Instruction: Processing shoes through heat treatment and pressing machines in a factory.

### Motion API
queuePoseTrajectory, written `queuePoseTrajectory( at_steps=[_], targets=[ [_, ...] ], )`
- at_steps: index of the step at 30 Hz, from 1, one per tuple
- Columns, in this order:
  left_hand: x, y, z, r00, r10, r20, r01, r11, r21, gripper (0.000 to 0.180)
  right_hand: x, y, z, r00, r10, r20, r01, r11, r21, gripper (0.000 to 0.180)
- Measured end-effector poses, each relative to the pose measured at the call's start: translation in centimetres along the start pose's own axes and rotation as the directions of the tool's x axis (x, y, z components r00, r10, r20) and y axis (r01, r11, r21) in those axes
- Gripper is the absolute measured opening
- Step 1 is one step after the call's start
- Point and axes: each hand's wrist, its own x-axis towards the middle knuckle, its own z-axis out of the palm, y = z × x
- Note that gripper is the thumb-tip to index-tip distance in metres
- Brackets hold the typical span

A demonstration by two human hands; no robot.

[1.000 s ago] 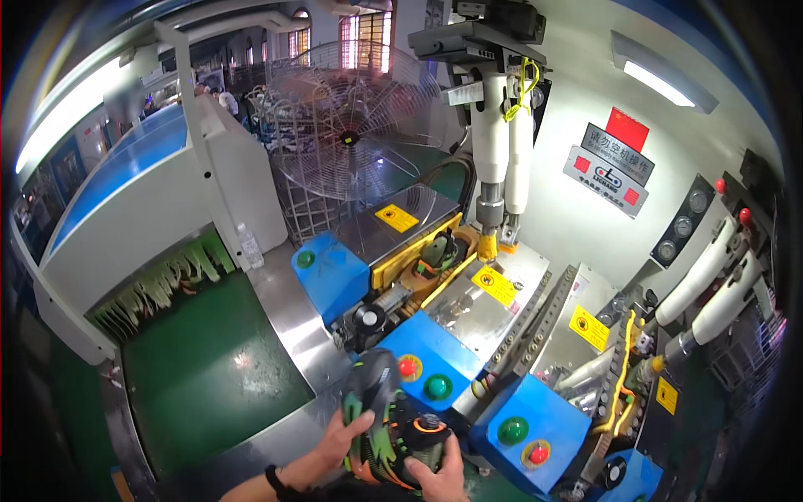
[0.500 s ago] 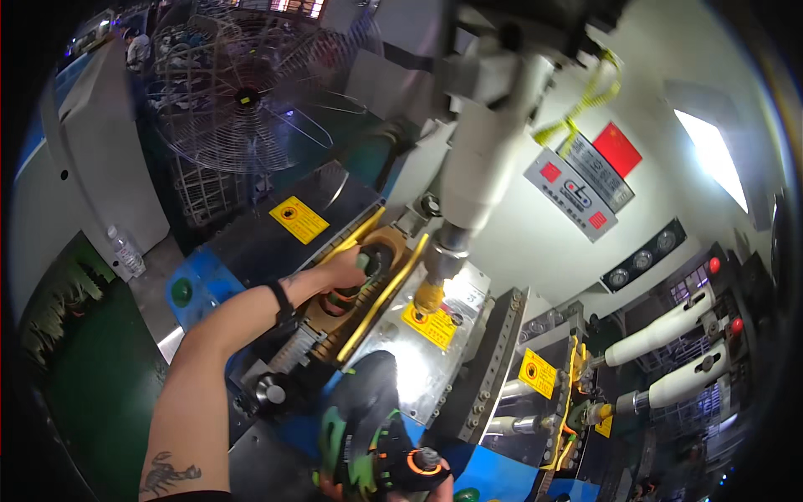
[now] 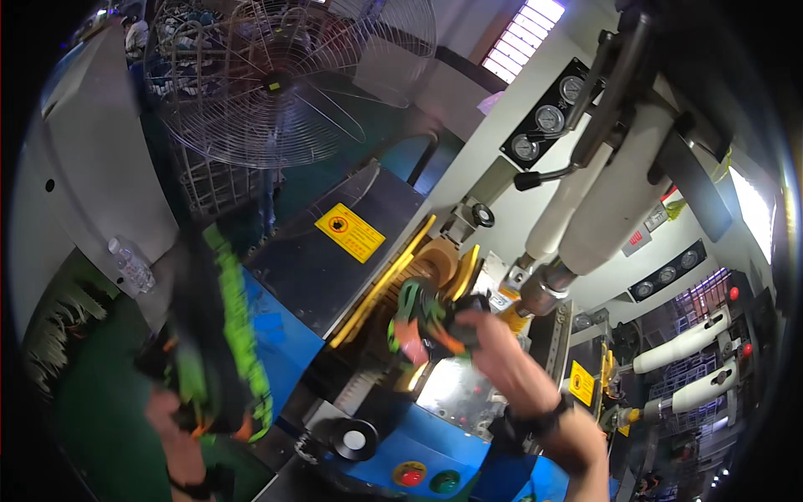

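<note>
Right hand (image 3: 502, 356) closed around 1 black shoe with green and orange trim (image 3: 427, 322), fingers wrapped over its heel end. Shoe pressed against the yellow mould (image 3: 435, 268) at the middle of the machine bed, toe toward the yellow guide rails (image 3: 381, 289); so held, apparently, to seat it squarely under the white press cylinder (image 3: 619, 201). Left hand (image 3: 171, 418) clamped on a 2nd black shoe with bright green sole edge (image 3: 213, 335), kept upright and well apart from the mould, off the left edge of the blue machine housing (image 3: 276, 335); probably parked clear of the press zone. Red button (image 3: 410, 475) and green button (image 3: 445, 481) sited on the near front edge of the housing, untouched. Wire-guard fan (image 3: 276, 84) above the far left corner. Clear plastic bottle (image 3: 130, 263) beside the grey cabinet at left.
</note>
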Motion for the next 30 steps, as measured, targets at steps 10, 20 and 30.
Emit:
queuePoseTrajectory(
  at_steps=[10, 20, 30],
  targets=[
    [-16.9, 2.3, -10.9, 0.532, -0.369, -0.762, 0.279, 0.926, -0.254, 0.024, 10.3, 5.3, 7.6, 0.759, -0.624, -0.185, 0.369, 0.647, -0.667, 0.05],
    [-14.4, 2.1, -2.6, 0.833, -0.419, -0.361, 0.3, 0.891, -0.342, 0.06, 10.3, 4.8, 8.9, 0.586, -0.789, -0.182, 0.433, 0.496, -0.753, 0.066],
    [-22.4, 8.1, 0.4, 0.811, -0.307, -0.499, 0.307, 0.948, -0.083, 0.053, -10.9, 11.5, 1.9, 0.218, -0.597, 0.772, 0.78, -0.368, -0.506, 0.07]
  ],
)
